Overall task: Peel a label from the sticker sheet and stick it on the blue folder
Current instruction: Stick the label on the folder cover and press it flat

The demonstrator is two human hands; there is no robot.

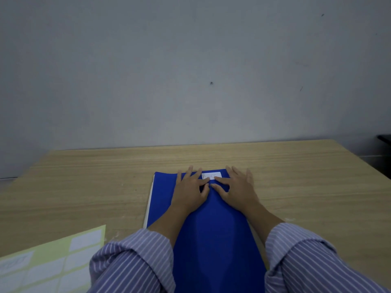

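Note:
The blue folder (211, 229) lies flat on the wooden table, running away from me. A small white label (211, 176) sits near its far edge. My left hand (191, 190) and my right hand (237, 187) both rest palm down on the folder, fingers spread. Their fingertips press on and beside the label, covering its near edge. The yellow sticker sheet (48, 265), with several white labels on it, lies at the near left of the table, apart from both hands.
The light wooden table (84, 176) ends at a grey wall behind. A dark object (384, 138) stands beyond the table's far right corner. Striped sleeves cover both forearms.

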